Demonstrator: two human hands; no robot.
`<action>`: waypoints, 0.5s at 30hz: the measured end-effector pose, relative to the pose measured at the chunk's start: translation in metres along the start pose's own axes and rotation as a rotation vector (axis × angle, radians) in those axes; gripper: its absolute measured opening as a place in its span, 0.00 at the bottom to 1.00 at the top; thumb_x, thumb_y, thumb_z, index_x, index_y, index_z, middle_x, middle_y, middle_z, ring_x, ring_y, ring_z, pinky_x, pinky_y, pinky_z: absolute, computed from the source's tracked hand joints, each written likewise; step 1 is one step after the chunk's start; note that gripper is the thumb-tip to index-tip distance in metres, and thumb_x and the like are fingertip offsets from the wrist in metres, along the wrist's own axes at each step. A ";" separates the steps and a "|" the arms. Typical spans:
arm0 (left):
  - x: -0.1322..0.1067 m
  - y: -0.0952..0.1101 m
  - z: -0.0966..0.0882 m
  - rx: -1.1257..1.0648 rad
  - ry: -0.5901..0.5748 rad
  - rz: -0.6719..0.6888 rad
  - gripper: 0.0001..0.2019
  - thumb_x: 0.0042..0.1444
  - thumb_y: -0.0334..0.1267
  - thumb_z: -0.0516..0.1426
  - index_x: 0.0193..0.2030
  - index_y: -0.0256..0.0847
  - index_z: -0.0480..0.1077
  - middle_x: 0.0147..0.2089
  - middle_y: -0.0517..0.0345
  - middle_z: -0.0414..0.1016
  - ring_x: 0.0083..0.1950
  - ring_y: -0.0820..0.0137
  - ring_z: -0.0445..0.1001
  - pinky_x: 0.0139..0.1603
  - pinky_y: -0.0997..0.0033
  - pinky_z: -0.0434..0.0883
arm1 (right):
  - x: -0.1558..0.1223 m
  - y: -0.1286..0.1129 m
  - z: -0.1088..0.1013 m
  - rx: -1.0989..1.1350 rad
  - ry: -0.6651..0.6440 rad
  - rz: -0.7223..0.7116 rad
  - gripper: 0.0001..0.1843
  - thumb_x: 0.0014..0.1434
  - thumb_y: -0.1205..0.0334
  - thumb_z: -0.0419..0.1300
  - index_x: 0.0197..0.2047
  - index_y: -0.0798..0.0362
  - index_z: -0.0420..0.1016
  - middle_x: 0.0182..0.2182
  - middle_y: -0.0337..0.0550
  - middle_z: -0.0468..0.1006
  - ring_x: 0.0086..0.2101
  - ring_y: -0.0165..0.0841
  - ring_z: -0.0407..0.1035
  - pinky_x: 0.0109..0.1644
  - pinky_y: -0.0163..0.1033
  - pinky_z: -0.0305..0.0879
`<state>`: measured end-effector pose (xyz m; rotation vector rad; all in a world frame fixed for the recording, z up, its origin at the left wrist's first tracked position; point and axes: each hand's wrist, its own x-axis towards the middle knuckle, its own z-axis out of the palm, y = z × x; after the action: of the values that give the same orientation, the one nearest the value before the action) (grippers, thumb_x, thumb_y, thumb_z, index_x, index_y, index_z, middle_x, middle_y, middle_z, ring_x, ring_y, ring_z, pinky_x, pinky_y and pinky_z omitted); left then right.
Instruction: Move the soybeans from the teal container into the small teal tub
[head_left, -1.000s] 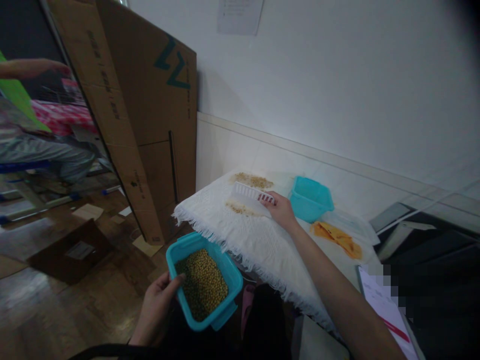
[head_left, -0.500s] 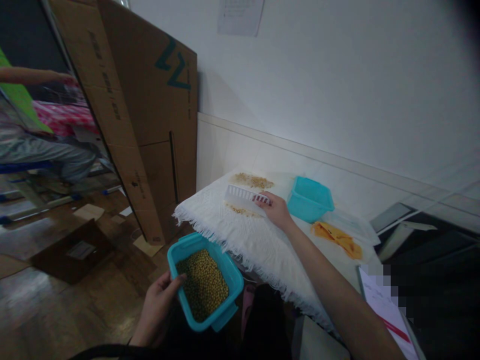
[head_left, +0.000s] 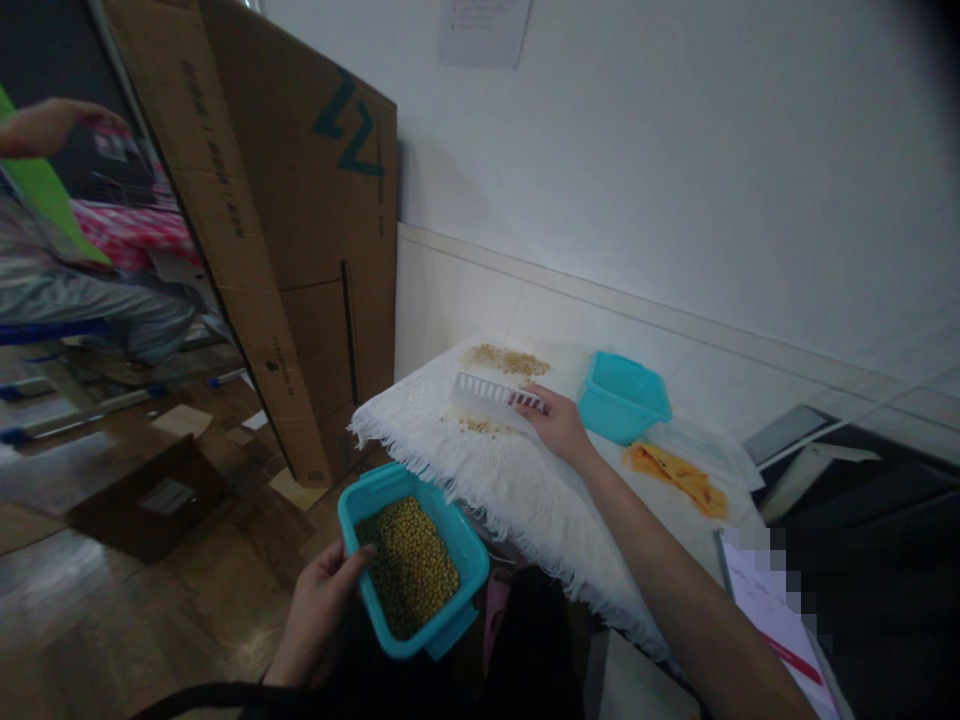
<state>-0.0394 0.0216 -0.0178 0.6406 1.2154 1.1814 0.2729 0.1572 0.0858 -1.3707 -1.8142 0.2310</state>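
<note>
My left hand [head_left: 319, 605] grips the near rim of a teal plastic box [head_left: 411, 572] full of yellowish beans, held below the table's front edge. My right hand [head_left: 556, 424] is closed on a white slotted plastic scraper [head_left: 487, 400], which rests on the white fringed cloth [head_left: 495, 470] just behind a small heap of beans [head_left: 478, 426]. A second, larger patch of beans [head_left: 506, 359] lies at the cloth's far edge.
A second teal box [head_left: 622, 398] stands on the table right of my hand, with an orange cloth [head_left: 675, 475] and a clear lid [head_left: 705, 450] beside it. Tall cardboard [head_left: 300, 220] leans against the wall at left. Papers [head_left: 772, 620] lie near right. Another person sits far left.
My right hand has dragged the scraper a little toward me across the cloth, and the small heap of beans in front of it looks smaller. The bean box has barely moved.
</note>
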 end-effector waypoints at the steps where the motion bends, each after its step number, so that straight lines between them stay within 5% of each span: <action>1: 0.000 0.001 0.000 -0.003 0.000 -0.001 0.14 0.41 0.42 0.64 0.33 0.36 0.74 0.25 0.58 0.77 0.23 0.69 0.72 0.28 0.69 0.70 | -0.002 -0.001 0.000 -0.006 -0.012 -0.001 0.12 0.52 0.58 0.58 0.40 0.52 0.76 0.33 0.40 0.78 0.31 0.33 0.69 0.37 0.37 0.62; 8: -0.004 0.003 0.004 -0.035 -0.028 -0.009 0.13 0.42 0.40 0.64 0.35 0.36 0.73 0.27 0.57 0.78 0.26 0.66 0.74 0.29 0.69 0.70 | -0.012 -0.009 -0.011 -0.002 -0.027 0.023 0.12 0.52 0.58 0.59 0.40 0.53 0.76 0.32 0.40 0.78 0.30 0.33 0.69 0.35 0.36 0.62; 15: -0.005 0.001 0.007 -0.041 0.010 -0.024 0.15 0.40 0.41 0.65 0.35 0.36 0.72 0.26 0.57 0.78 0.25 0.65 0.74 0.27 0.69 0.70 | -0.031 -0.001 -0.035 -0.102 0.108 0.084 0.14 0.54 0.56 0.56 0.42 0.52 0.76 0.32 0.41 0.78 0.30 0.34 0.69 0.35 0.37 0.63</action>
<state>-0.0325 0.0188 -0.0131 0.5884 1.2019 1.1876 0.2987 0.1190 0.0929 -1.5033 -1.7014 0.1069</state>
